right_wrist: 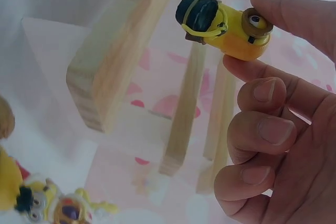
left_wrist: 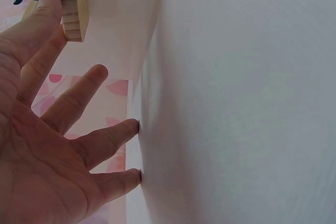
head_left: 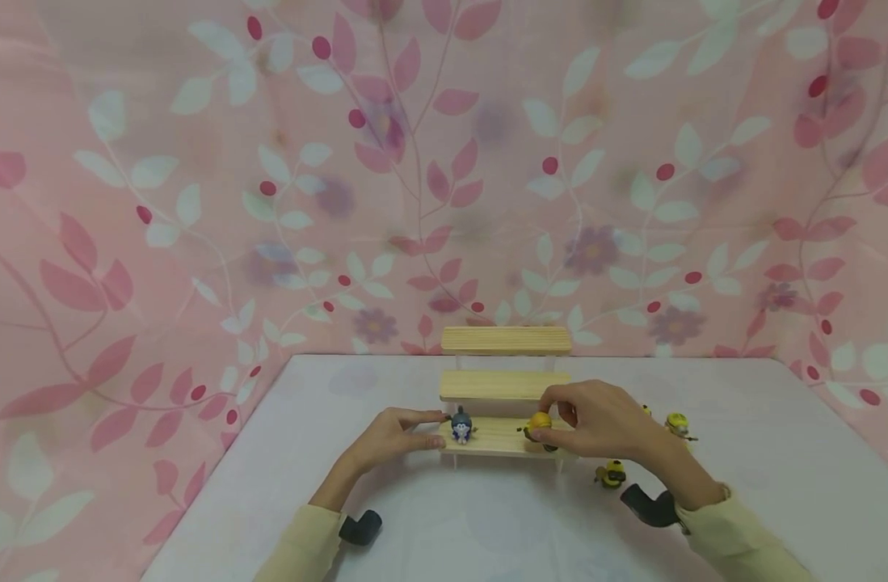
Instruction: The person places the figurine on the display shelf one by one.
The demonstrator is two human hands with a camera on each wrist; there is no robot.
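Observation:
A three-tier wooden stand (head_left: 498,437) with pale boards stands on the table. My left hand (head_left: 389,436) pinches the left end of its lowest board between thumb and index finger; the other fingers spread out, two of their tips at the white surface in the left wrist view. On that board, near the left end, a small dark blue-grey and white figurine (head_left: 461,428) stands upright. My right hand (head_left: 607,420) pinches a yellow one-eyed minion figurine (right_wrist: 236,30) by its head between thumb and index finger, over the right part of the same board. Its remaining fingers are curled.
Several more yellow figurines lie right of the stand, among them one near the front (head_left: 612,474) and one farther back (head_left: 677,423). A pink floral cloth (head_left: 414,202) hangs behind the white table (head_left: 269,485). Black wrist mounts (head_left: 360,528) sit at both sleeves.

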